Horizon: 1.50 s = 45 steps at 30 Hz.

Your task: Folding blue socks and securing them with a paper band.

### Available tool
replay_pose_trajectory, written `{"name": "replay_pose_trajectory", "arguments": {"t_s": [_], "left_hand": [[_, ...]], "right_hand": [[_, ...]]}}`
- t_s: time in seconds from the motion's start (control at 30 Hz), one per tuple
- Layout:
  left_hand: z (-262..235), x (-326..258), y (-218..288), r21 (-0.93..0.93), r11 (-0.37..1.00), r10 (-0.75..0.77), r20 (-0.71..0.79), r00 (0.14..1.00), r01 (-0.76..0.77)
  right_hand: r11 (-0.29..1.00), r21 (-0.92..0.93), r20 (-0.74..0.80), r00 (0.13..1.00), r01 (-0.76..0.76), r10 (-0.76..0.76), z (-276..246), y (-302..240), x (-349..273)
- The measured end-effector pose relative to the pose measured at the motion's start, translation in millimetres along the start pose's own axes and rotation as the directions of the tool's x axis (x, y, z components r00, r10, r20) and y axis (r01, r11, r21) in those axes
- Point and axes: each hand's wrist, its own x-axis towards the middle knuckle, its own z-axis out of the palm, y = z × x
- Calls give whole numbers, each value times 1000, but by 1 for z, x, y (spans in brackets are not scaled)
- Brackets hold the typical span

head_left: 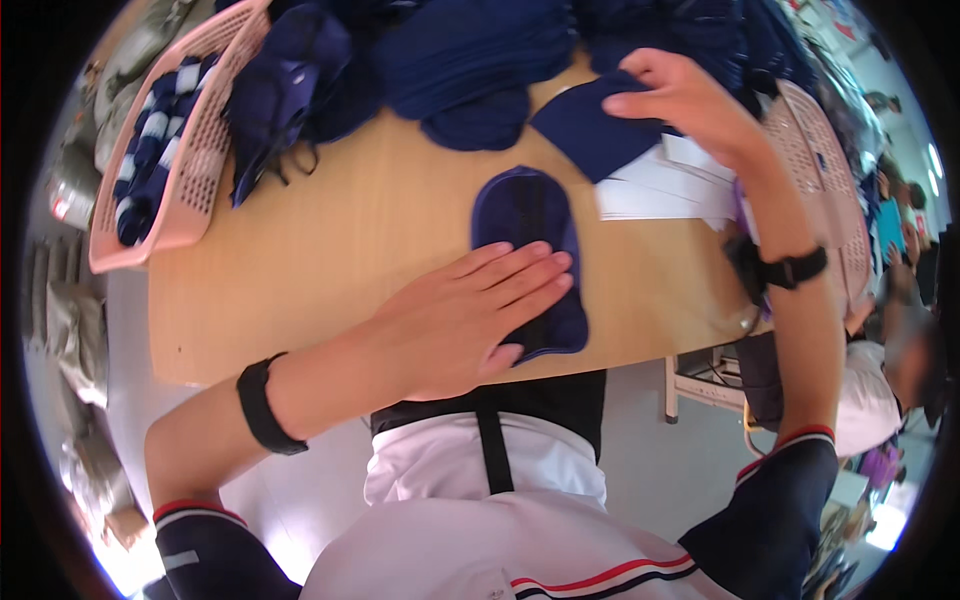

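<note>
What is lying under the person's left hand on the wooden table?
Under the left hand lies a flat, rounded navy fabric piece on the wooden table. Its far end shows; the near part is covered by the palm and fingers.

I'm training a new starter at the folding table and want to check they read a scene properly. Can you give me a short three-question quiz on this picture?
1. True or false: the left hand lies flat on the dark blue cloth piece on the wooden table.
2. What does the right hand touch? A) the pink basket B) a dark blue flat piece by the white papers C) nothing
3. Fill in: the pink basket at the table's left end holds blue-and-____ striped fabric.

Key: 1 true; 2 B; 3 white.
</note>
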Motion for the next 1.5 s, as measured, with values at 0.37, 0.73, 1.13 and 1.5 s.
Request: {"name": "replay_pose_trajectory", "arguments": {"t_s": [0.37,0.73,1.13,1.5], "left_hand": [[4,-1,-8,-36,999,31,-97,995,-34],[-2,-4,-8,-274,951,-136,33,990,140],[9,-6,-7,-107,989,-107,-55,993,101],[12,-19,14,-14,995,100,116,988,-99]], "right_hand": [[965,-164,413,903,202,-119,-11,-81,-43],[994,106,337,941,-39,1,90,-9,3],[605,-397,313,721,690,-618,113,-10,-20],[358,-457,591,579,814,-562,127,16,-17]]}}
